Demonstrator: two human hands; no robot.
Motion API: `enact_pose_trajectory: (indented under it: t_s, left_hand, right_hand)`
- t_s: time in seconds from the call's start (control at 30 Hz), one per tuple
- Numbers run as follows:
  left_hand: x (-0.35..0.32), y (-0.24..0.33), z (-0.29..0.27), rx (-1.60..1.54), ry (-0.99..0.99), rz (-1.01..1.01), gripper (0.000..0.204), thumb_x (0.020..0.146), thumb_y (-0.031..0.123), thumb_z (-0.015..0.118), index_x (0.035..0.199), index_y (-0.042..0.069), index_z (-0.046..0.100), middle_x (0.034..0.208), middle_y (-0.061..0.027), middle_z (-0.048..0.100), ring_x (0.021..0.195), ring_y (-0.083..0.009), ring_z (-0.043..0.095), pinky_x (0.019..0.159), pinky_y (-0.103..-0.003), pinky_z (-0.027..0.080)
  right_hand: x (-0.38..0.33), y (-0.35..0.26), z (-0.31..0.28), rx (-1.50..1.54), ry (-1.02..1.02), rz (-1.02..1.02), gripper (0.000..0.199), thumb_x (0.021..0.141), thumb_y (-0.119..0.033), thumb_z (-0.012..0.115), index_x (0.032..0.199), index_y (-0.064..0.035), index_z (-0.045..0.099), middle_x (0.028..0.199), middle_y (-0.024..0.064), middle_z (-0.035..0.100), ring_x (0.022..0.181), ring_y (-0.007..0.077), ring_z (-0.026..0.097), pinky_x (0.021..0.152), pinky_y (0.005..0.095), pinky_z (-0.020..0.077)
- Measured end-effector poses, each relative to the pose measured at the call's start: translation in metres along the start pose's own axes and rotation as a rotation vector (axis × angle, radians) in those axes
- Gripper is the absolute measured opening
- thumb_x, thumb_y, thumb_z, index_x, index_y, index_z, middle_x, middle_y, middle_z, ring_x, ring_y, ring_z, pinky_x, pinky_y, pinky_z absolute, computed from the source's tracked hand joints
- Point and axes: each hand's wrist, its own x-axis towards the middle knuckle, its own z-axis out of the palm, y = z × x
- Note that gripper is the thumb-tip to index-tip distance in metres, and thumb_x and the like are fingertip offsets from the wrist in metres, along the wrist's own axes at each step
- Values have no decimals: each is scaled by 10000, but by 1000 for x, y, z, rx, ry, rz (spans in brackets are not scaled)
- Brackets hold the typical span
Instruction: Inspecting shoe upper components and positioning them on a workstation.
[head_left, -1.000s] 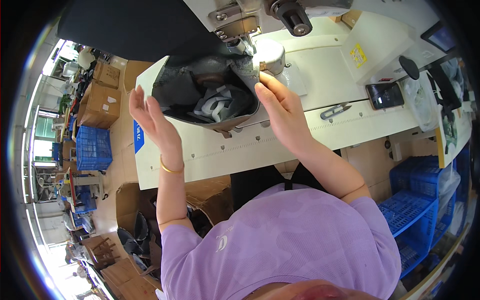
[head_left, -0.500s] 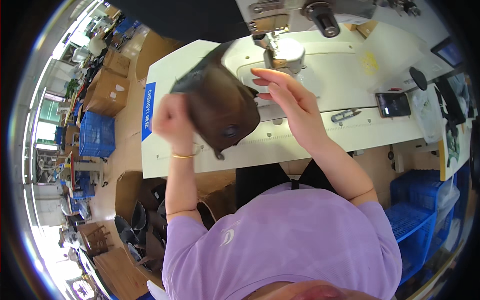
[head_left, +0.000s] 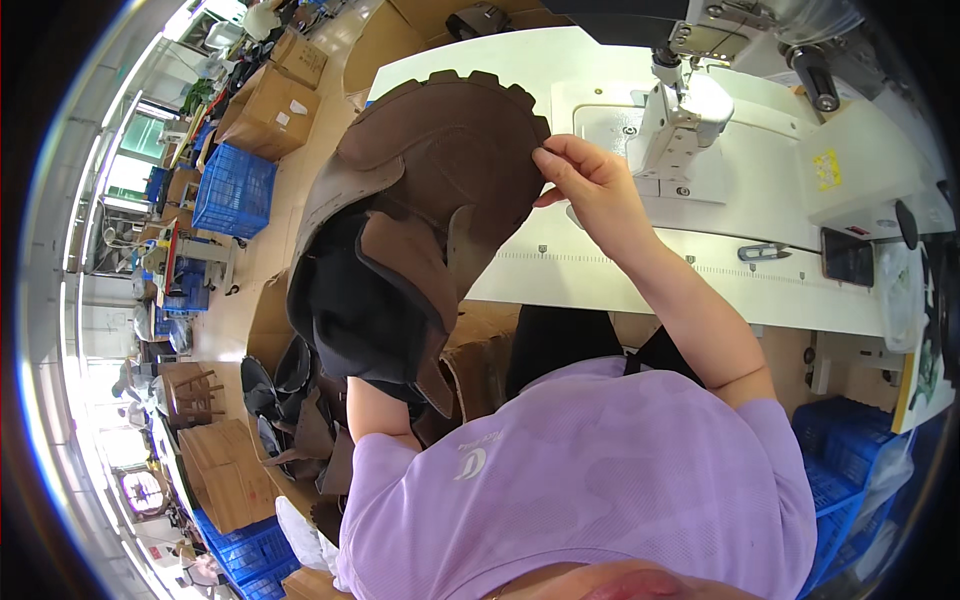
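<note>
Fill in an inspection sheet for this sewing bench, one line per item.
Surface: white table, ruler marks along its near edge.
Job's things: brown upper with black lining, held up left of the machine.
Clutter: snips and phone, toward the table's right end.
Grip: right hand pinches the upper's edge; left hand hidden by the upper.
Cables: nothing seen.
Surroundings: cartons and a blue crate at left.

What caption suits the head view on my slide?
Beside a sewing machine, the right hand pinches the edge of a brown shoe upper, the left hand hidden.
</note>
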Motion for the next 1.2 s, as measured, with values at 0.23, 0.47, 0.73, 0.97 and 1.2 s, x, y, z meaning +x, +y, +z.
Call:
enact_pose_trajectory:
  t_s: [0.23,0.47,0.73,0.97,1.2]
  left_hand:
    - [27,-11,-11,0,141,18,469,902,350,504,1179,-26,542,1118,-214,588,1034,-310,563,872,-418,465]
    - [203,-3,-120,29,446,143,460,876,336,550,1166,-21,553,1162,-226,564,1098,-339,532,931,-426,438]
    - [159,-7,-252,1298,556,282,701,846,287,662,1361,-63,340,1352,-247,436,1299,-325,375,1071,-365,295]
    - [-202,1,-408,1791,921,-896,847,757,612,588,1186,-108,474,1249,-338,471,1163,-435,483,980,-448,400]
    - [-333,-90,-343,2148,374,-1106,602,797,308,609,1294,18,433,1257,-241,513,1197,-353,501,889,-462,482]
  right_hand:
    - [4,6,-4,-24,9,33,193,944,-127,522,1026,20,617,877,20,610,795,81,594,672,249,546]
    - [-21,13,4,-37,14,37,249,930,-76,504,1159,5,559,1106,93,621,965,173,622,772,285,522]
    - [-79,-1,-18,-351,-65,145,208,942,-75,487,1068,19,623,1098,99,641,900,148,624,739,257,498]
    - [-92,15,-30,-432,-115,268,214,950,-94,477,1024,27,638,1041,101,663,841,131,616,715,251,491]
    - [-81,26,11,-421,-233,316,204,950,-89,482,1012,34,632,1034,91,659,831,125,618,715,241,484]
